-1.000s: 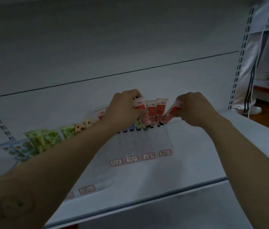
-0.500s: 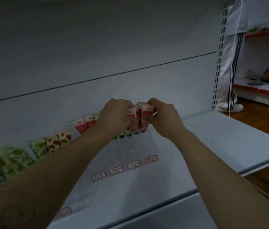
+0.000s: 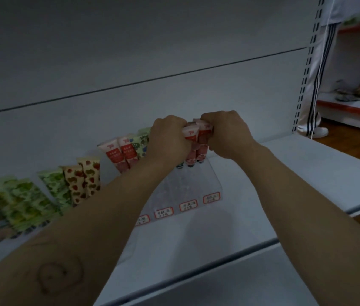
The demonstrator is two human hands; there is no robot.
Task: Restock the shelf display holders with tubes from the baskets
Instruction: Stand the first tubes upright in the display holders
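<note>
1. Seating the red tubes upright in the back row of the clear display holder looks like the step in hand. Both your hands meet there, above the white shelf.
2. Your left hand is curled round the left side of the tubes, with its fingertips hidden behind them.
3. Your right hand is curled too and grips the crimped tops from the right. You cannot tell how its fingertips lie.
4. The tubes stand cap down, touching one another, with their caps at the holder's rear slots.
5. To the left, strawberry-print tubes and green-print tubes lean in a row.
6. The slots nearer the price labels look unfilled, so much restocking likely remains.
7. Your next move probably calls for pressing the tubes straight down until they seat. You would then let go gently so none topple. The baskets are out of view.
</note>
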